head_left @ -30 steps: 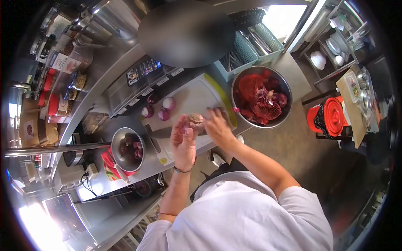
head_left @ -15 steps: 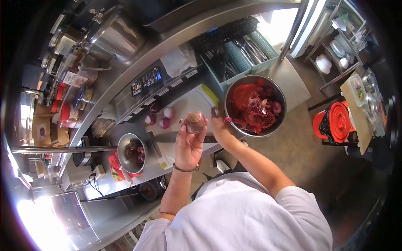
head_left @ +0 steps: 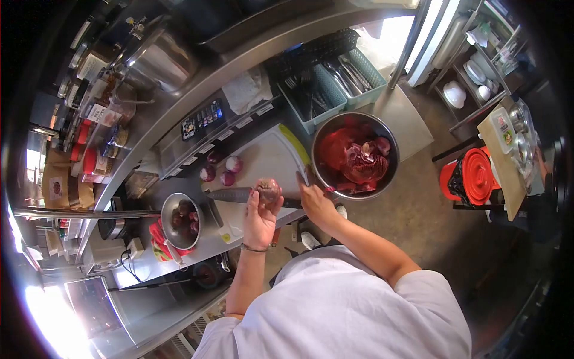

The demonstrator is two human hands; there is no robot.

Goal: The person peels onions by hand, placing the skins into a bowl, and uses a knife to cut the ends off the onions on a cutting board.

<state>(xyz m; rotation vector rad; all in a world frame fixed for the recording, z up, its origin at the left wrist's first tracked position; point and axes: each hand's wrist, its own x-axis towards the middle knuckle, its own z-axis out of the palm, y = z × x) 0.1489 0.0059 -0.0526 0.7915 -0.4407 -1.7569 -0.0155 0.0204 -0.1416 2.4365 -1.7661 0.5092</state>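
Here, skins (head_left: 366, 151) in basin (head_left: 390, 175), onions (head_left: 192, 228) in bowl (head_left: 170, 206)

The board (head_left: 263, 149) is white (lime green along one end). Purple-and-white onions (head_left: 228, 178) sit at its left; over it, a brownish-purple onion (head_left: 268, 188). Right of it, a silver bowl (head_left: 390, 171) with red, crosshatched netting (head_left: 365, 172). Beyond it, pale teal baskets (head_left: 323, 117).

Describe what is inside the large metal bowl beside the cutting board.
The large metal bowl holds red netting and purplish onion skins. Whatever lies beneath, including the bowl's bottom, is covered.
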